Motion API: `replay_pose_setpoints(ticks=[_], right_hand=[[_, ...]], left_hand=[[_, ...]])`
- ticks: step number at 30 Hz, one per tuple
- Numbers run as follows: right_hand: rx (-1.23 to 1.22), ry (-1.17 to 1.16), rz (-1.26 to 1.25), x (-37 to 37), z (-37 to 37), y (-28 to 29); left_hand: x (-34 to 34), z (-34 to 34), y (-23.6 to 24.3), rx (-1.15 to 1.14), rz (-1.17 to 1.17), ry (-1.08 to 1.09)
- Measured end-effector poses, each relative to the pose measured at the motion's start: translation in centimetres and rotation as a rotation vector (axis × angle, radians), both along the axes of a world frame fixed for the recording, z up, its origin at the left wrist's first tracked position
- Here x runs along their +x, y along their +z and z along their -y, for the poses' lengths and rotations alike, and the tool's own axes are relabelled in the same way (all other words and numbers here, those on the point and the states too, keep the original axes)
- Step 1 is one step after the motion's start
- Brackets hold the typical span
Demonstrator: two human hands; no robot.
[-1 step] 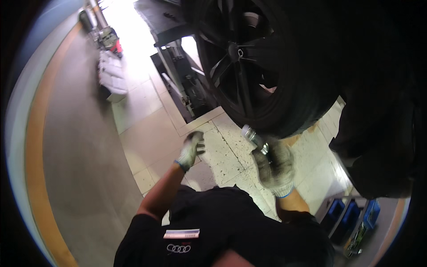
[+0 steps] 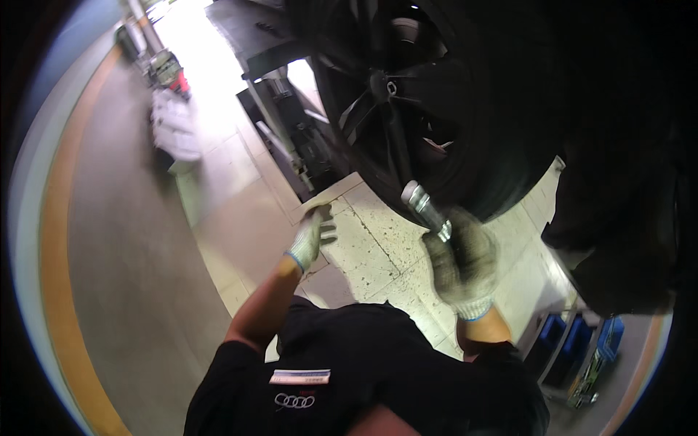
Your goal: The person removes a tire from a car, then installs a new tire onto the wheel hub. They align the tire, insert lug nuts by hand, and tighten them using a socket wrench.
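Note:
My right hand [image 2: 465,265], in a soiled knit glove, is closed round a tool with a silver cylindrical nose [image 2: 425,206], like a socket. The glove hides the rest of the tool. Its tip points up and left, in front of the lower part of the car wheel [image 2: 396,138]; I cannot tell whether it touches. This wheel has a dark spoked rim and a black tyre [image 2: 502,167]. My left hand [image 2: 314,234], gloved in white with grey fingers, hangs over the tiled floor, empty, fingers apart.
A black lift frame [image 2: 291,138] stands left of the wheel over a floor recess. Blue bins [image 2: 571,349] with tools sit at the lower right. A pale stepped object [image 2: 174,127] and a stand with a red part [image 2: 178,80] are at the far left.
My right hand has risen slightly to the right, bringing the tool's silver nose up in front of the tyre and lower rim. My left hand has moved up a little, still open.

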State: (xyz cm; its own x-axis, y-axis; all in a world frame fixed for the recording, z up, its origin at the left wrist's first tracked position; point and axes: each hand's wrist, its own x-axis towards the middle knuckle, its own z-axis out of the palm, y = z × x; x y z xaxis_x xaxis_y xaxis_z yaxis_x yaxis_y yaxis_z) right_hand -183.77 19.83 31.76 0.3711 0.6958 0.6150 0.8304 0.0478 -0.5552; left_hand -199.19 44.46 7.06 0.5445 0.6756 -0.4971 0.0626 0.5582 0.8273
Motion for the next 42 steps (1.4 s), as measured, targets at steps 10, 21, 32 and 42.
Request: replay_pose_setpoints(ticks=[10, 21, 32, 42], right_hand=[[0.014, -0.874, -0.092, -4.5, -22.8, -1.0], [0.02, -1.459, -0.362, -6.5, -32.0, 0.9], [-0.324, -1.639, -0.385, -5.8, -34.5, 3.9], [0.124, -1.579, -0.944, -3.8, -34.5, 2.8]], left_hand=[[14.9, -22.7, -1.8, -0.324, 0.281, -0.746], [17.2, -25.6, -2.0, -0.528, 0.221, -0.956], [18.6, -25.4, -5.2, -0.575, 0.268, -0.93], [19.0, -25.4, -6.6, -0.616, 0.331, -0.925]])
